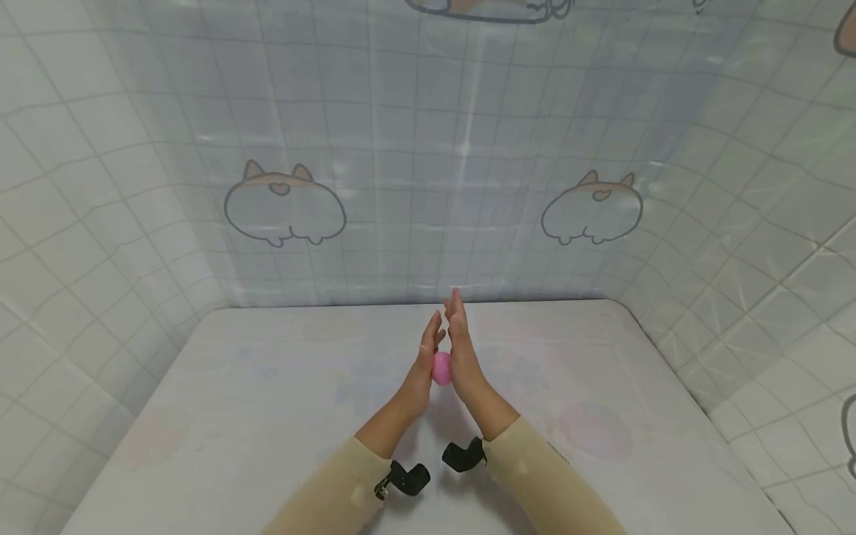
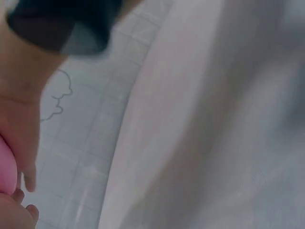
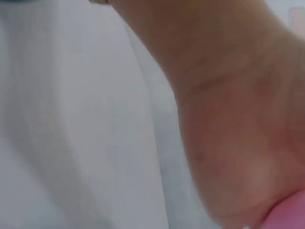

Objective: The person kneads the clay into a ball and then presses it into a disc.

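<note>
A smooth pink ball [image 1: 441, 368] is held between my two palms, above the white table. My left hand [image 1: 418, 375] presses it from the left, its fingers straight and pointing away from me. From the other side my right hand [image 1: 464, 357] presses it, fingers also extended, reaching a little farther forward. The fingertips lean toward each other. At the left edge of the left wrist view, part of the pink ball [image 2: 6, 169] shows against a palm. Only a sliver of the ball [image 3: 290, 214] appears in the right wrist view's lower corner. What the ball is made of, I cannot tell.
The table [image 1: 267, 431] has a pale cover with faint printed shapes. Behind it and along both sides hang white gridded sheets [image 1: 428, 186] with cartoon animal prints. A black wrist camera [image 1: 409, 479] is on the left sleeve, another black camera [image 1: 463, 455] on the right.
</note>
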Tool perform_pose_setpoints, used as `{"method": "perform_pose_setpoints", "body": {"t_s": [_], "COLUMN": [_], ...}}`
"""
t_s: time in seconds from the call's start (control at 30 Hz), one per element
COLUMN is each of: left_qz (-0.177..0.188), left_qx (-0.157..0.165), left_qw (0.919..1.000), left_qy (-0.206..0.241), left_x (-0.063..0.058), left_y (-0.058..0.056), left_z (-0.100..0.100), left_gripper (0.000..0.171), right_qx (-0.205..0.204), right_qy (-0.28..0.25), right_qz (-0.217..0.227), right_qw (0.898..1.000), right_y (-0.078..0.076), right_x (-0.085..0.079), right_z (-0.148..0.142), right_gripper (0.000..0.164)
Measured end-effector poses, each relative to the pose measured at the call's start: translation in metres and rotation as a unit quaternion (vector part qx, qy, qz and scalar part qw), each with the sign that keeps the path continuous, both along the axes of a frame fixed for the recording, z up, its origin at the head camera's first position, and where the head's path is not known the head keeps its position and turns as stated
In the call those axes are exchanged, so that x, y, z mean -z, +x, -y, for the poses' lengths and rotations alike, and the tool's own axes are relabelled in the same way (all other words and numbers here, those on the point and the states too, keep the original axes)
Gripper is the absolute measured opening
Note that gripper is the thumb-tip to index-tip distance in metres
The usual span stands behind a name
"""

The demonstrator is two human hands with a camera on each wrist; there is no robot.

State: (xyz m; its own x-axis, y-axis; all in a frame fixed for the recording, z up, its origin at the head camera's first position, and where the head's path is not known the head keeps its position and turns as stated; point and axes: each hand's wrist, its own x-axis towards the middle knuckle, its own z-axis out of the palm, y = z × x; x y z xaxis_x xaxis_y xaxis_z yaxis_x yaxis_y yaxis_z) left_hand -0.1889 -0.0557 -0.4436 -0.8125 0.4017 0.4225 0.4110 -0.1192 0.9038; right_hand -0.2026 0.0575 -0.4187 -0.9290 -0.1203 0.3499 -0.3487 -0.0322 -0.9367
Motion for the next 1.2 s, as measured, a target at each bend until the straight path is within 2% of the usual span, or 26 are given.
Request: {"method": "perform_pose_setpoints", "body": {"t_s": [0.1,0.23,0.33,0.43,0.63,0.77,0.83,1.0,1.2], "left_qz": [0.005,-0.004,-0.018,-0.037,-0.051,-0.032,-0.022,-0.013,-0.03], "left_qx": [0.016,0.025,0.018,-0.002,-0.058,-0.095,-0.104,-0.111,-0.118], "left_qw": [0.9988,0.9961,0.9946,0.9935,0.9944,0.9941,0.9937,0.9936,0.9912], "left_qy": [0.046,0.084,0.101,0.107,0.073,0.042,0.035,0.014,-0.052], "left_x": [-0.002,-0.004,-0.007,-0.01,-0.011,-0.008,-0.006,-0.004,-0.001], "left_y": [0.0,0.0,0.0,-0.002,-0.006,-0.01,-0.012,-0.014,-0.012], "left_z": [0.001,0.004,0.006,0.007,0.008,0.008,0.007,0.006,0.007], "left_gripper": [0.097,0.098,0.094,0.093,0.088,0.087,0.089,0.091,0.084], "right_qx": [0.006,0.01,0.006,-0.013,-0.057,-0.081,-0.086,-0.074,-0.04], "right_qy": [0.033,0.083,0.109,0.116,0.096,0.059,0.044,0.027,0.016], "right_qz": [-0.001,-0.01,-0.019,-0.035,-0.095,-0.136,-0.156,-0.2,-0.222], "right_qw": [0.999,0.996,0.994,0.992,0.989,0.986,0.983,0.977,0.974], "right_y": [-0.004,-0.007,-0.007,-0.004,0.003,0.007,0.009,0.012,0.013], "right_x": [0.002,0.007,0.014,0.018,0.023,0.025,0.025,0.021,0.011], "right_z": [0.0,0.0,0.001,0.002,0.007,0.01,0.01,0.01,0.007], "right_gripper": [0.071,0.074,0.075,0.077,0.084,0.082,0.082,0.084,0.082]}}
